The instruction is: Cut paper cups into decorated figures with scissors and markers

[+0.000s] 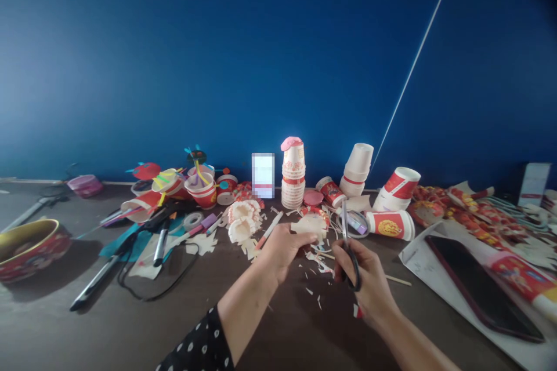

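My left hand (285, 246) pinches a cut piece of white paper cup (310, 228) between thumb and fingers, above the middle of the table. To its right, my right hand (364, 275) is wrapped round the black handles of a pair of scissors (345, 226), whose blades point up and away from me. The blades stand apart from the paper piece. Small white paper scraps (310, 291) lie scattered below and between my hands. Just left of my left hand lies a white marker (270, 229), near cut white cup pieces (242, 221).
A tall stack of paper cups (293, 177) stands at the back, with more cups (394, 225) to the right. A phone (483, 287) rests on white paper at right. Decorated cups (201, 188), a black selfie-stick-like rod (102, 278) and a round bowl (35, 249) occupy the left.
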A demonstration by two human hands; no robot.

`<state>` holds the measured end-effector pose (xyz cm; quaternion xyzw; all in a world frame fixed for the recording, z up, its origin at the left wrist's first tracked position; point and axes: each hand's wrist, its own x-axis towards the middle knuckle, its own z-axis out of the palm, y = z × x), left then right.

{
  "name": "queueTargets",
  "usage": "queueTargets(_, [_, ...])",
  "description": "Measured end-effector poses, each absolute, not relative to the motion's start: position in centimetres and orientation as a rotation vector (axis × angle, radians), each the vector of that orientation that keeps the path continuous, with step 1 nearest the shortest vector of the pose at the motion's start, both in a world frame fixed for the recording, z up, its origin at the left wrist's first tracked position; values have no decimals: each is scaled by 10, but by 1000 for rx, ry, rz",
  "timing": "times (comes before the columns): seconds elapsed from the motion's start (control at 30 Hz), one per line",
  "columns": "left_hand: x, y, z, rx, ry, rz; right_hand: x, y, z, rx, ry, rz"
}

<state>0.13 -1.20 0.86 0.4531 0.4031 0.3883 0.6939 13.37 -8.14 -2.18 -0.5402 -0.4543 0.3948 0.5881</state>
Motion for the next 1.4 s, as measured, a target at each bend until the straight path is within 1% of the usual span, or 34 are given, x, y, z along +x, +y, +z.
queueTargets(0.2, [-6, -8, 19, 795, 910, 1033, 124, -85, -21, -1269, -1176, 1103])
queueTargets(0.37, [-6, -10, 21, 760, 890, 1067, 124, -87, -28, -1261, -1298, 1159])
queueTargets(0.67, [0, -23, 29, 737, 906, 1003, 122, -90, -26, -1206, -1352, 1147])
queueTargets(1.0, [8, -34, 20, 606, 819, 912, 125, -92, -23, -1140, -1345, 1075])
queueTargets(1.4, [10, -41, 26, 553, 761, 903, 123, -93, -16, -1123, -1346, 1015])
